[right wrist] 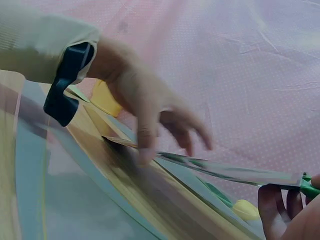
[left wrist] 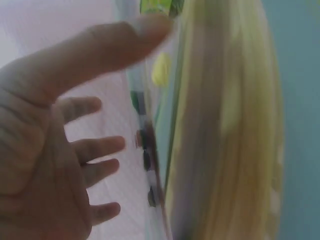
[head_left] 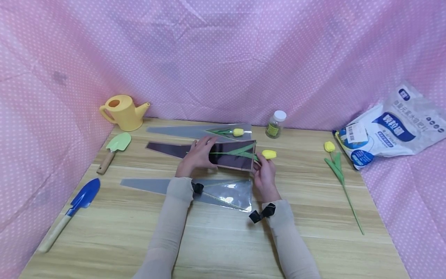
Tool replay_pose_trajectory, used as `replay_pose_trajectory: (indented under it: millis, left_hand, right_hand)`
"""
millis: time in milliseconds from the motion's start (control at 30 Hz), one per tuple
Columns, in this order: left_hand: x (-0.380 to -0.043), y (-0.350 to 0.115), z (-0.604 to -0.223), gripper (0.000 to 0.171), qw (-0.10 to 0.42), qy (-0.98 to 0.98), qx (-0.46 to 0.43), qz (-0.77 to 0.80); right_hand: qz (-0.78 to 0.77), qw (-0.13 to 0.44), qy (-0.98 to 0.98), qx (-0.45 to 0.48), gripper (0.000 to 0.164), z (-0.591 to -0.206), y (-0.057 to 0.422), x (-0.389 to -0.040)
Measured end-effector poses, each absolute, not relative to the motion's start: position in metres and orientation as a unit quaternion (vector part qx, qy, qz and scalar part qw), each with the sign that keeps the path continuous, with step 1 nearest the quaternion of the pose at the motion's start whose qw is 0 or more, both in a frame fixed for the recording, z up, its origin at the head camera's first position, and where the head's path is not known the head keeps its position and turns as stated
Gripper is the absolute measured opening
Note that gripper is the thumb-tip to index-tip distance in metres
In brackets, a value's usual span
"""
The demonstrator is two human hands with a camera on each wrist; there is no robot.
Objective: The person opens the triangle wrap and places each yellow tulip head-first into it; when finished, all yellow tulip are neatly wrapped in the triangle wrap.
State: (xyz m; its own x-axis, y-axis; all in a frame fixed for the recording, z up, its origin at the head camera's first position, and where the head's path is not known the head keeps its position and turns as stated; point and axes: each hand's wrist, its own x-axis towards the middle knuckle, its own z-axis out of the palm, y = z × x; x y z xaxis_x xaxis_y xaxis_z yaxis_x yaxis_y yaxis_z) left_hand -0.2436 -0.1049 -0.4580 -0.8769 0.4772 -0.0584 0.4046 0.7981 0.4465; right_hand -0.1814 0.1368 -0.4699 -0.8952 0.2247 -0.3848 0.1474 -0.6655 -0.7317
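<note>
– Where is the yellow flower (head_left: 269,154)?
– It is laid along the dark bag (head_left: 228,161), top poked past the wide end.
– What is held?
– The bag's wide end is pinched by the right hand (head_left: 265,178). The left hand (head_left: 199,155) is held over the bag, spread wide. A clear bag (head_left: 226,193) is laid in front.

Middle wrapper (head_left: 237,162): dark purple, tan edge. Tulips (head_left: 269,154): yellow blooms, green leaves. Cloth backdrop (head_left: 223,58): pink, white polka dots. Table (head_left: 223,248): pale tan, streaked grain. Watering can (head_left: 128,116): yellow. Near trowel (head_left: 87,193): blue blade, beige handle.
</note>
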Motion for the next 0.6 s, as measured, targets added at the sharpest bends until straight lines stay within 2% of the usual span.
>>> replay_pose_trajectory:
  millis: [100, 200, 333, 600]
  left_hand:
    - [-0.244, -0.1095, -0.4597, 0.117, 0.116, 0.95, 0.208, 0.204]
    - [-0.2439, -0.1106, -0.4611, 0.111, 0.127, 0.95, 0.206, 0.198]
    - [-0.2435, -0.1096, -0.4622, 0.101, 0.125, 0.949, 0.207, 0.201]
    - [-0.2451, -0.1073, -0.4644, 0.094, 0.106, 0.949, 0.205, 0.216]
  right_hand:
    - [0.884, 0.025, -0.409, -0.226, 0.006, -0.4698, 0.1393, -0.1821]
    - [0.883, 0.025, -0.411, -0.227, 0.006, -0.4687, 0.1411, -0.1825]
    - [0.882, 0.019, -0.41, -0.233, 0.006, -0.4676, 0.1429, -0.1822]
    - [0.874, 0.013, -0.421, -0.243, 0.006, -0.4668, 0.146, -0.1831]
